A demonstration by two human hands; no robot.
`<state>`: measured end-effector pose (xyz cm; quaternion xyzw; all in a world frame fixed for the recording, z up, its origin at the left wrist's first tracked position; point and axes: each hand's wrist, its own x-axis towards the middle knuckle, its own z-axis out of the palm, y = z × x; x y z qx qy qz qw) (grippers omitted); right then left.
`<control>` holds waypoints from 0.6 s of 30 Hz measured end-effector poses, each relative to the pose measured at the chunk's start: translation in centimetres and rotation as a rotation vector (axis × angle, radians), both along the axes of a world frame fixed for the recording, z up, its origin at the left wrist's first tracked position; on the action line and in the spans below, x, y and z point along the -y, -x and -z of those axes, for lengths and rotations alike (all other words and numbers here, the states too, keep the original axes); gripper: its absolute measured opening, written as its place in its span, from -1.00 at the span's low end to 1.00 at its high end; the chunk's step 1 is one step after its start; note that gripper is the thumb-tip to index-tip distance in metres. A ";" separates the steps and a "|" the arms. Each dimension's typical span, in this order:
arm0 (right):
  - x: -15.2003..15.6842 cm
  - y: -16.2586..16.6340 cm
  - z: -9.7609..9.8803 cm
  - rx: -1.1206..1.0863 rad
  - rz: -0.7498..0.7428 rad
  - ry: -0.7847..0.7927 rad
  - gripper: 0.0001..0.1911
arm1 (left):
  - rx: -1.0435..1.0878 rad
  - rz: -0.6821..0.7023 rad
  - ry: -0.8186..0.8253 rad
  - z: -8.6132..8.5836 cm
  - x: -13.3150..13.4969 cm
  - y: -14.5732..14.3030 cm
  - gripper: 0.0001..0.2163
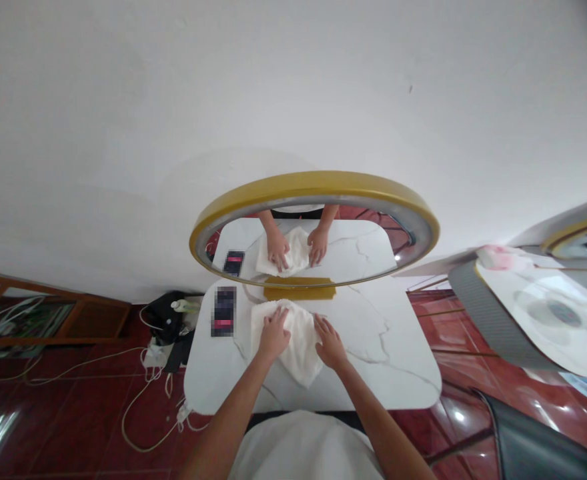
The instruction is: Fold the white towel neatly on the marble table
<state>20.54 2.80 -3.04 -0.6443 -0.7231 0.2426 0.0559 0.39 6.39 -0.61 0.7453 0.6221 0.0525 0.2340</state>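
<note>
A folded white cloth [298, 353] lies on the white marbled table [388, 360] in front of me, with one corner pointing toward my body. My left hand [275, 333] rests palm down on the upper left part of the cloth, fingers stretched forward and a little bent. At the cloth's right edge, my right hand [329, 341] lies flat with its fingers extended, touching or just beside the fabric. Neither hand visibly grips anything. Both hands and the cloth also appear reflected in the gold-rimmed mirror [318, 183] on the table's far side.
A blurred-out phone-like item [224, 312] lies on the table's left. The mirror's gold base [298, 291] sits behind the cloth. Cables [136, 427] and a black bag [166, 313] are on the red floor at left. A black chair [538, 427] and second table [533, 313] stand right.
</note>
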 end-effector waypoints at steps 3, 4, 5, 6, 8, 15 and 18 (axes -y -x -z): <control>-0.1 -0.2 -0.8 -0.006 0.067 -0.038 -0.27 | 0.030 -0.057 0.043 0.0 0.3 -0.8 -0.49; -0.1 -0.1 -1.2 0.006 0.088 -0.076 -0.32 | 0.055 -0.061 0.062 -0.1 0.3 -0.9 -0.51; 0.1 0.1 -1.6 0.017 0.098 -0.121 -0.37 | 0.084 -0.058 0.080 -0.1 0.3 -0.9 -0.54; 0.3 0.4 -1.9 0.025 0.091 -0.165 -0.42 | 0.113 -0.048 0.096 -0.2 0.3 -0.9 -0.57; 0.7 1.1 -2.5 0.022 0.025 -0.211 -0.48 | 0.160 -0.014 0.117 -0.3 0.5 -0.7 -0.62; 2.5 2.9 -2.4 -0.043 -0.178 -0.073 -0.34 | 0.224 0.107 0.059 0.1 3.9 0.3 -0.56; 3.1 2.2 -2.2 0.010 -0.208 -0.057 -0.24 | 0.151 0.137 0.002 0.3 5.9 0.9 -0.45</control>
